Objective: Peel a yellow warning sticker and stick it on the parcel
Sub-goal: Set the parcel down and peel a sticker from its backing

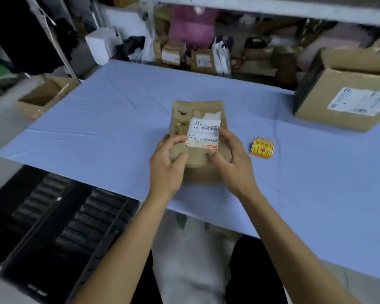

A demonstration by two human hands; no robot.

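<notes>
Parcel (198, 137): brown, with a white shipping label, near the front edge of the blue table (119, 128).
Left hand (167, 163): fingers curled around the parcel's near left corner, gripping it.
Right hand (228, 159): clasps the parcel's near right side, thumb on top.
Yellow warning stickers (262, 148): small stack lying just right of the right hand, untouched.
Large cardboard box (347, 95): far right on the table.

Both our bare forearms reach forward and converge toward the middle. Our left hand (168, 165) is palm-down, fingers curled, thumb pressed down and angled inward. Our right hand (230, 160) mirrors it: fingers curled over, index finger stretched forward, thumb pointing inward. Both are closed in a grip, wrists nearly straight, hands near each other but apart.
</notes>
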